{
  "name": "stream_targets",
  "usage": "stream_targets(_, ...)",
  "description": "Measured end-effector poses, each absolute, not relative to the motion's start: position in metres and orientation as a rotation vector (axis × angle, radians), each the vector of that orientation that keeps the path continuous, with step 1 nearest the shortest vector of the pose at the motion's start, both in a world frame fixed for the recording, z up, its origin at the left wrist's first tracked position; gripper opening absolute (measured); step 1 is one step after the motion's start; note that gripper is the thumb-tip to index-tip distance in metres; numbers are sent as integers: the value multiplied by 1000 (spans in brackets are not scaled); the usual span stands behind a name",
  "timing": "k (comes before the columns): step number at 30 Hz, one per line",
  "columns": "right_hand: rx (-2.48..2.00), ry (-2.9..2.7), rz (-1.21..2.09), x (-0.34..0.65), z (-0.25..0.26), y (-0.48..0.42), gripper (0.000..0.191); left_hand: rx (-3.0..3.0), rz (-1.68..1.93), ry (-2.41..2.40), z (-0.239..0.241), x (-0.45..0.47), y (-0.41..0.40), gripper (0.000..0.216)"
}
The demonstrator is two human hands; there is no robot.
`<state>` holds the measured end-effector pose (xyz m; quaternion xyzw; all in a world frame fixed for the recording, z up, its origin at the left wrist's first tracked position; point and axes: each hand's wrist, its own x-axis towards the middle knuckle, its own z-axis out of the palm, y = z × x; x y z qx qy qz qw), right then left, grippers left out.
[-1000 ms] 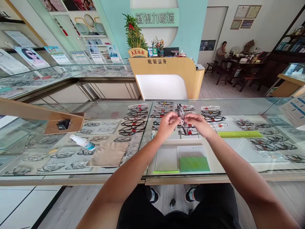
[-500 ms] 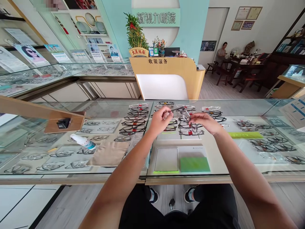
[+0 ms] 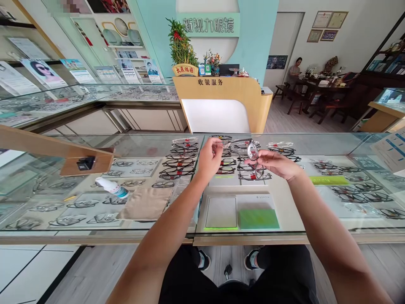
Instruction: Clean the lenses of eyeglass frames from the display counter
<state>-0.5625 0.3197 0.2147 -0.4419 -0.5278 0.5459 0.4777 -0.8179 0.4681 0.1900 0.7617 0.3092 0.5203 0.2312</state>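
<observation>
A pair of eyeglasses (image 3: pixel 252 150) with clear lenses and a dark frame is held above the glass counter, its lenses one above the other. My left hand (image 3: pixel 211 157) is closed at the end of a dark temple arm, fingers curled; the tip is hidden. With thumb and fingers my right hand (image 3: pixel 276 163) pinches the front of the frame around its bridge. Below the glass, rows of eyeglasses (image 3: pixel 177 162) with red tags lie on both sides of the counter joint.
On the counter glass are a white spray bottle (image 3: pixel 111 187), a beige cloth (image 3: pixel 145 204) and a wooden stand (image 3: pixel 85 164). A green box (image 3: pixel 258 218) and a white panel (image 3: pixel 220 212) show near the front edge. Beyond stands a cashier desk (image 3: pixel 221 90); a person (image 3: pixel 295 71) sits at the back right.
The eyeglasses have turned so that the lenses show more openly toward me. My left hand has shifted slightly left, and my right hand has moved a little right.
</observation>
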Motion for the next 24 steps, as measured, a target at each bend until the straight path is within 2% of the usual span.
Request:
stream_targets(4, -961, -1183, 1291, -567, 215, 320, 25, 2173, 1895, 832, 191, -814, 455, 19)
stream_targets(6, -911, -1152, 1271, -570, 215, 320, 24, 2424, 1813, 683, 193, -811, 441, 17)
stream_targets(10, -822, -1146, 1266, -575, 216, 319, 23, 2855, 1407, 384, 191, -799, 414, 30)
stream_targets(13, -809, -1141, 1257, -579, 218, 318, 26, 2946, 1269, 379, 186, -794, 407, 29)
stream_targets(20, -815, -1080, 1162, -588, 221, 318, 33, 2860, 1230, 646, 183, -796, 414, 26)
stream_targets(24, -822, -1065, 1085, -587, 225, 316, 35, 2778, 1221, 689, 196, -798, 401, 26)
